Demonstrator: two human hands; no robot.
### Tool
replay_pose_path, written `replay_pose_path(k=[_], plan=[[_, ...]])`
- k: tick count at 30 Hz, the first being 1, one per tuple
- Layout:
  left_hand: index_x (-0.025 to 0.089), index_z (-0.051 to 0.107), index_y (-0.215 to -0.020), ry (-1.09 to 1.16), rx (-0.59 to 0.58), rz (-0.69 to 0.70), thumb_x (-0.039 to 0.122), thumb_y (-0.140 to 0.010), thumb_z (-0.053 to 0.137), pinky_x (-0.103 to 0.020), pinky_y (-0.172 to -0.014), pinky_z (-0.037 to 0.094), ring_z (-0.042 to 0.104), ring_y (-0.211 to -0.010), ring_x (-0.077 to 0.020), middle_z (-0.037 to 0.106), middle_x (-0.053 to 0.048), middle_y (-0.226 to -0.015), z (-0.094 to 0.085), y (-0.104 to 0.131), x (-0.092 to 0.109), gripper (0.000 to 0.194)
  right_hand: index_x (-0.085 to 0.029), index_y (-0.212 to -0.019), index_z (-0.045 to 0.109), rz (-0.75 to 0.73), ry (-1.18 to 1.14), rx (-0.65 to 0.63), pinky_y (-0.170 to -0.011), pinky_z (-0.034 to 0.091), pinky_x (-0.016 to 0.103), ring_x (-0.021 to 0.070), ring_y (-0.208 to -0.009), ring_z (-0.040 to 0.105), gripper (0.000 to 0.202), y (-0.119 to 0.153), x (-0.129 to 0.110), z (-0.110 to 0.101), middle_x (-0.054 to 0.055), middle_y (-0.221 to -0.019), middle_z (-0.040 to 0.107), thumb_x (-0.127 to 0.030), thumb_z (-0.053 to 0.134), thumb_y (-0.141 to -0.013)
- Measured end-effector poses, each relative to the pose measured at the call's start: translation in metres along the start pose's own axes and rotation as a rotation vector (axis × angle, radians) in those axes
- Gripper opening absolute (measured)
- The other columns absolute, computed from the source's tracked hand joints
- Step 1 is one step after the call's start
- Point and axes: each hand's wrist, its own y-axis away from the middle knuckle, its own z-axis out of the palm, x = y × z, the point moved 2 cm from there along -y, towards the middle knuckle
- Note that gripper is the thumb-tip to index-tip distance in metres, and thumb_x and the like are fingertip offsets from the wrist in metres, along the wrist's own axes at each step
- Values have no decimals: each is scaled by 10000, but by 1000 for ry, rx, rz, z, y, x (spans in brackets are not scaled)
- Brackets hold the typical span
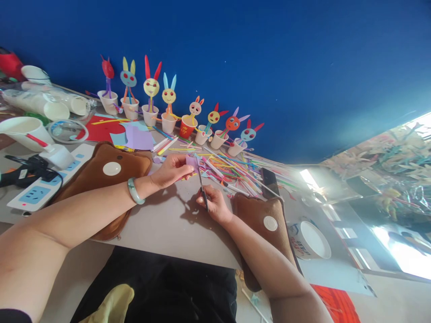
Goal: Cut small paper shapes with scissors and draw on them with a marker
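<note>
My left hand [173, 170], with a pale green bangle at the wrist, pinches a small piece of purple paper [192, 162] above the table. My right hand [214, 202] is closed round the dark handle of the scissors [202, 185]. The scissor blades point up and away, at the right edge of the purple paper. Just beyond both hands lies a heap of coloured strips and sticks [232, 172]. Larger purple paper [139, 136] lies on red paper [97, 128] behind my left hand.
Several paper cups with rabbit-faced figures [151, 87] line the blue wall. Brown cushions [111, 186] lie under or beside both forearms. A power strip [37, 193] is at left, a phone [269, 183] and white tub [311, 240] at right.
</note>
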Motion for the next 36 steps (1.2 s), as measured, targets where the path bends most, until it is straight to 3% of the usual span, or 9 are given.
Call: replay_pose_path(k=[36], plan=[[149, 592, -658, 50, 4, 44, 242, -778, 611, -182, -449, 388, 476, -510, -72, 538, 16, -572, 0, 0, 3, 153, -202, -559, 488, 0, 2, 2, -641, 375, 296, 136, -596, 444, 583, -1, 1, 0, 0, -559, 529, -729, 587, -790]])
